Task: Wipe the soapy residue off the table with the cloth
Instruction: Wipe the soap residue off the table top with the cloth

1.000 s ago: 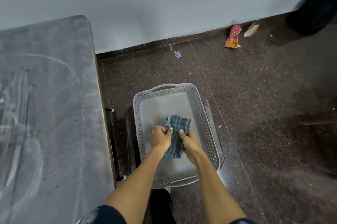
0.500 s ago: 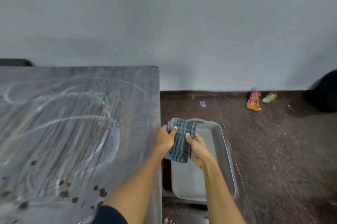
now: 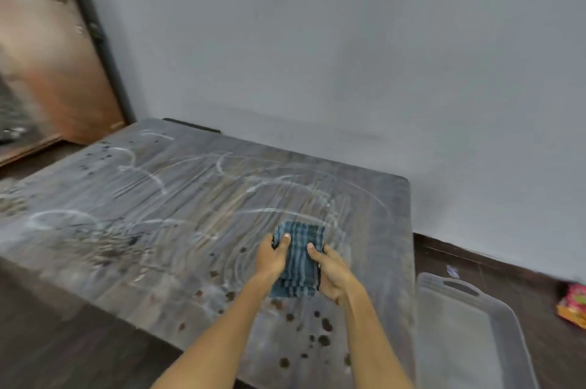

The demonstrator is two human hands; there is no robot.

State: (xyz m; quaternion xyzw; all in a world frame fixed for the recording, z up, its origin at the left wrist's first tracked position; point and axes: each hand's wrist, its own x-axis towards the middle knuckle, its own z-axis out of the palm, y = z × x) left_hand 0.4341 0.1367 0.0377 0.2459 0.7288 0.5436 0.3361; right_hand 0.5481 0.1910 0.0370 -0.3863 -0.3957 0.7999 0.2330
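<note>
Bench (image 3: 133,198): soapy white streaks arc over the top, with open room left of the hands; its right edge borders the floor.
Left hand (image 3: 271,257): grip clenched on the cloth's left side.
Cloth (image 3: 299,257): folded, blue checked, held over the bench's right part.
Right hand (image 3: 333,274): grip clenched on the cloth's right side.
Tray (image 3: 469,334): on the floor, just beside the bench's right edge.

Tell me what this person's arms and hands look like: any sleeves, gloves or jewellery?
Both forearms are bare up to the frame's bottom edge, so no sleeve shows now. The left hand and right hand wear no gloves, and no rings, watch or bracelet are visible. The fingernails look short and unpainted, though the picture is slightly blurred.
</note>
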